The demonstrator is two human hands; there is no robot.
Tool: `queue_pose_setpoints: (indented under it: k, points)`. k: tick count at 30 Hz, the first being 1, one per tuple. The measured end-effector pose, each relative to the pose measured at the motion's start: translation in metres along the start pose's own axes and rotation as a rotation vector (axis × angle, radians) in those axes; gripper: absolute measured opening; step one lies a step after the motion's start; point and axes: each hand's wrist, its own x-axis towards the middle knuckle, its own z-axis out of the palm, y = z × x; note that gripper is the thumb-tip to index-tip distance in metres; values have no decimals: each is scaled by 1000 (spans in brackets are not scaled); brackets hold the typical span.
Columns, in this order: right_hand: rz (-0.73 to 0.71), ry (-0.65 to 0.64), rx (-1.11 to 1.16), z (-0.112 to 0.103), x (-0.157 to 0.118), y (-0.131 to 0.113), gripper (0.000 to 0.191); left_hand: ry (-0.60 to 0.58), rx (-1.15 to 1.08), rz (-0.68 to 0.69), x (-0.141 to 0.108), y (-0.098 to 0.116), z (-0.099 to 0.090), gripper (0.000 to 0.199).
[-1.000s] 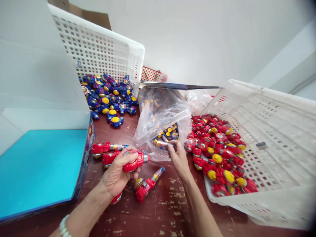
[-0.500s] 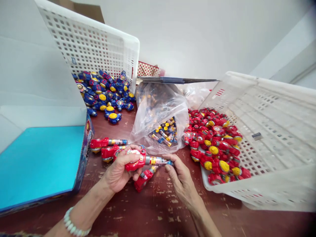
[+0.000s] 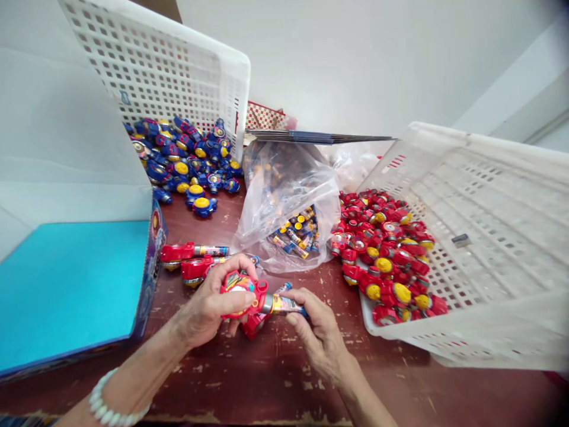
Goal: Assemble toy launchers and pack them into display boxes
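My left hand point(image 3: 208, 305) grips a red plastic toy piece point(image 3: 237, 289) with a round colourful face turned up. A printed tube point(image 3: 284, 305) is joined to its grey neck and points right. My right hand point(image 3: 320, 332) has thumb and fingers closed on the tube's blue far end. Beneath the held toy lies another red toy with a tube point(image 3: 254, 326), partly covered. Two more, a red toy with a tube point(image 3: 178, 252) and a nearer red toy point(image 3: 195, 270), rest left of my hands.
A clear plastic bag point(image 3: 267, 196) of printed tubes point(image 3: 297, 234) lies ahead. Blue toy pieces point(image 3: 178, 151) spill from a white basket point(image 3: 178, 53) at left; red pieces point(image 3: 391, 261) fill another white basket point(image 3: 489, 237) at right. An open box with a turquoise inside point(image 3: 80, 279) stands left.
The held toy has rolled so its face shows more, and its tube end now slants down to the right. Both hands have moved slightly lower, still on the toy and tube.
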Motion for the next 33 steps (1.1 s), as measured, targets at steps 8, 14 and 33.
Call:
queue_pose_setpoints:
  k: [8,14,33]
  points:
    - [515,-181,570,3,4,7,34,67,304,205,-4,-5,2,22]
    - [600,-243,684,-4,19,6,46,59,221,142,9,-7,-11,28]
    - [324,-27,-154,-18,33,44,29,97,736,424,21,-8,-26,14]
